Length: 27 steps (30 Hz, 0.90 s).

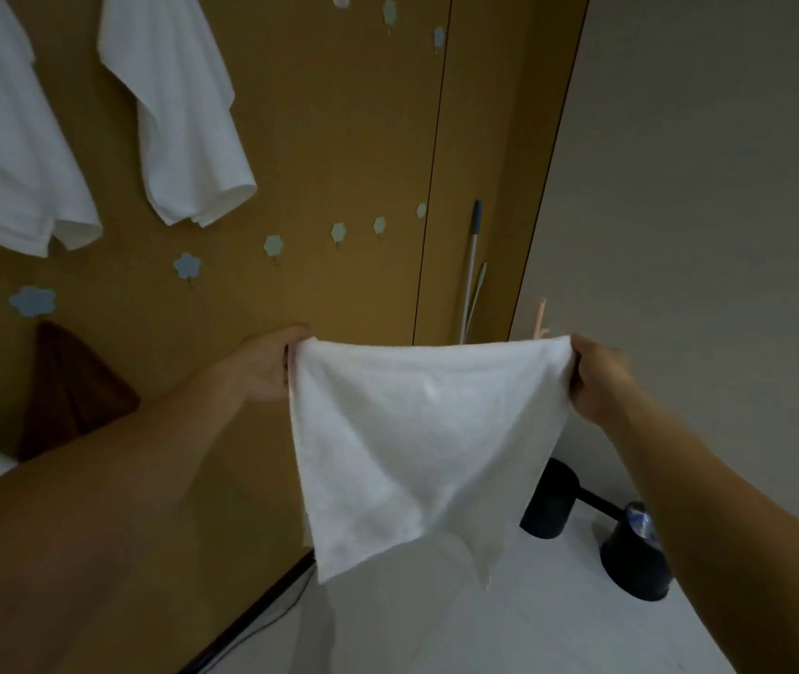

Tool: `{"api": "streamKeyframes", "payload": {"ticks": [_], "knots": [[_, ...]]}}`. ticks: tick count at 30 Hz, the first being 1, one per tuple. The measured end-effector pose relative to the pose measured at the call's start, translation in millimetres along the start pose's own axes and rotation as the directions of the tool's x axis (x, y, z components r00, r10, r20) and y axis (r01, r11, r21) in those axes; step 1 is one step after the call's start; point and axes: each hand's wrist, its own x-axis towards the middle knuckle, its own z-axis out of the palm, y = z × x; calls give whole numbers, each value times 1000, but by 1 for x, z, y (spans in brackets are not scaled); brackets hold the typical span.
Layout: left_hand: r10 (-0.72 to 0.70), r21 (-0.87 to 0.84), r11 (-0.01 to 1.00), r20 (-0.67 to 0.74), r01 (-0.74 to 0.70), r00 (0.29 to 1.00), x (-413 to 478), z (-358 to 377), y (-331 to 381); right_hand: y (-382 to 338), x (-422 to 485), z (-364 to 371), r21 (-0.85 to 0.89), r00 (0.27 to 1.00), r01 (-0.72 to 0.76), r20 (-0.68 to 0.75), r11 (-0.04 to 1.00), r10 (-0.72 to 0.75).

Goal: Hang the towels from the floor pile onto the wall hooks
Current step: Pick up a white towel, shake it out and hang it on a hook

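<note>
Towel (pixel 417 430) corners are pinched in our left hand (pixel 266 364) and right hand (pixel 597 377), spread wide so we can find a free flower hook (pixel 272 245).

A blue-tipped pole (pixel 471 265) leans in the corner near two black cylinders (pixel 550 503).

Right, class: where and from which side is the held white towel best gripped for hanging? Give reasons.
Probably the towel by its two top corners, from the outer sides, as the left hand and right hand do. The top edge stretches between them, free to go over a bare hook, and the rest hangs below.
</note>
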Motion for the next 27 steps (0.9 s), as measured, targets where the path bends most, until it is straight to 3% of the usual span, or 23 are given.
{"api": "streamKeyframes", "payload": {"ticks": [3,8,13,18,21,27], "knots": [[49,10,999,2,-49,999,3,0,4,-2,12,-3,-113,998,58,-20,992,-61],[158,92,986,-271,-138,950,11,0,6,8,25,-10,-309,985,53,175,950,2],[263,217,959,-458,-180,849,16,-2,4,16,39,-11,-322,983,80,184,943,-21],[300,227,951,-522,-208,798,16,3,4,24,49,-4,-294,982,100,183,951,-47],[265,150,964,-517,-218,814,12,9,-1,28,59,-1,-288,980,101,194,952,-45],[268,123,963,-507,-239,819,2,15,2,35,79,1,-484,946,236,314,843,-84]]}}
